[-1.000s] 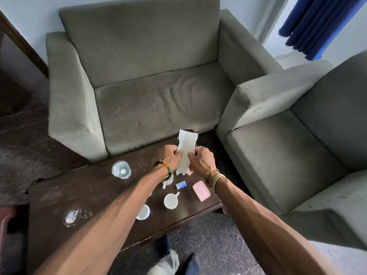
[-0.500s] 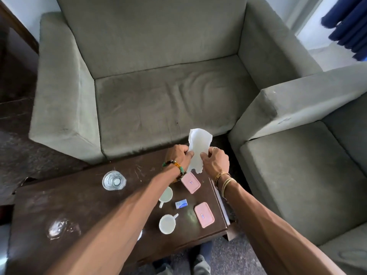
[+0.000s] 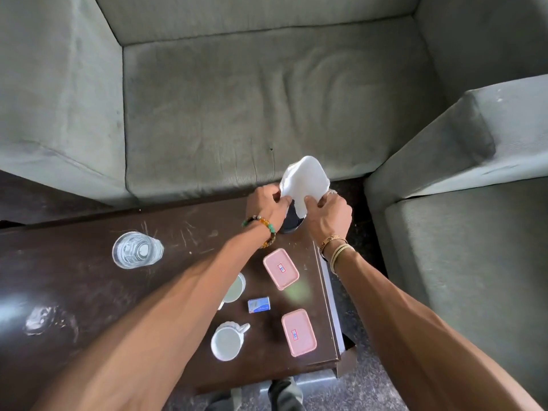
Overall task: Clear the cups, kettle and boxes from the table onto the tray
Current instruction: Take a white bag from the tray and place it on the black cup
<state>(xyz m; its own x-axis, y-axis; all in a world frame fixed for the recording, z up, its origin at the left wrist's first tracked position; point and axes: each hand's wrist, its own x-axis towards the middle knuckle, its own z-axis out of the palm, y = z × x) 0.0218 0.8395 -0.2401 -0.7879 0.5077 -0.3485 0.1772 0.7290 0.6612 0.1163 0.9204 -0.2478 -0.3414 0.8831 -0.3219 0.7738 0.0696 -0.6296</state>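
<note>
Pinching a white paper napkin (image 3: 304,180) between them, both hands sit just above the centre of the head view, over the far edge of a dark wooden coffee table (image 3: 89,292). The left hand (image 3: 267,204) closes thumb and fingers on the napkin's left edge; the right hand (image 3: 330,213) grips its lower right edge. The sheet is thin, soft and crumpled, bulging upward in a rounded shape. Beneath it, between the two hands, a dark rounded object (image 3: 292,221) shows only partly, and what it is cannot be told. A string of green, amber and brown beads circles the left wrist; gold bangles and pale threads ring the right.

The tabletop is glossy and scuffed with pale scratches. At centre left stands a clear ribbed glass tumbler (image 3: 136,250). Lower centre holds two flat pink plastic boxes with rounded corners, one (image 3: 280,272) just below the hands, the other (image 3: 299,332) nearer the bottom, well apart. Between them lies a small blue and white carton (image 3: 259,304). A white ceramic cup with a handle (image 3: 228,341) sits left of the lower box; a second white cup (image 3: 235,287) is half hidden under the left forearm. Grey-green fabric sofas (image 3: 237,99) with worn, creased cushions fill the top and right of the frame.
</note>
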